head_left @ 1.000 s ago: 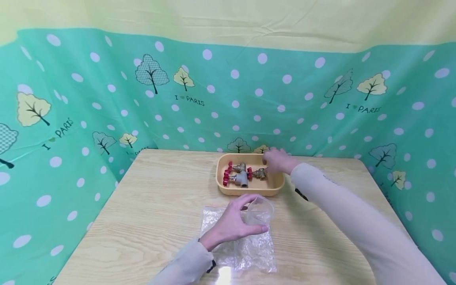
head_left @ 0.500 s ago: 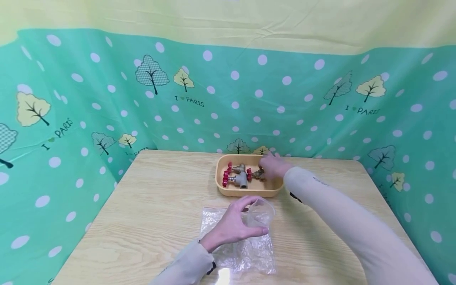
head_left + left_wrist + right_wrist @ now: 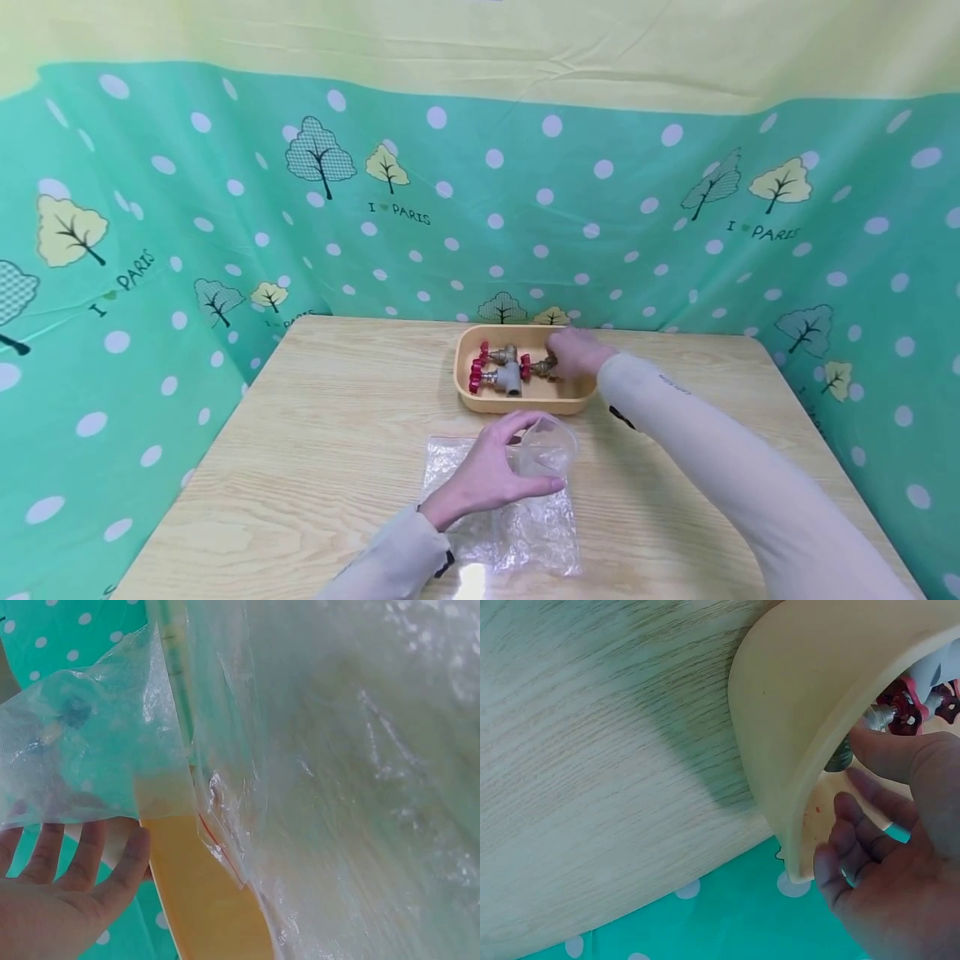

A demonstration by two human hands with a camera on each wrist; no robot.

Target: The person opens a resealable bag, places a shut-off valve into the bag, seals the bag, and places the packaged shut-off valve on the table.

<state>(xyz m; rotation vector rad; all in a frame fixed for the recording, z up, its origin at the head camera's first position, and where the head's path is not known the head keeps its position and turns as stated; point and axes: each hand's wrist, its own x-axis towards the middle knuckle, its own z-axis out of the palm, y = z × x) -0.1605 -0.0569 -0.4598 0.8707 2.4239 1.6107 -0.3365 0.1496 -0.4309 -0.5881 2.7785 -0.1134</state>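
Note:
At the near middle of the table, my left hand point(image 3: 491, 471) holds the mouth of a clear zip-lock plastic bag point(image 3: 551, 446) apart, thumb and fingers curved around the opening. The left wrist view shows the bag film point(image 3: 97, 757) draped against the fingers. My right hand point(image 3: 576, 354) reaches into a tan plastic tray point(image 3: 525, 406) and grips a brass gate valve point(image 3: 542, 367) with a red handwheel. In the right wrist view the thumb and index finger are at the valve's end point(image 3: 840, 756); much of it is hidden behind the tray wall.
A grey valve point(image 3: 511, 379) and another brass valve point(image 3: 501, 354), both with red handwheels, lie in the tray's left half. Clear plastic point(image 3: 525, 533) lies flat under the left hand. Green dotted cloth point(image 3: 465, 208) hangs behind the wooden table point(image 3: 315, 467).
Inside the tray, my right hand has moved left and closed in on the right-hand brass valve, covering part of it. My left hand and the bag have stayed nearly still.

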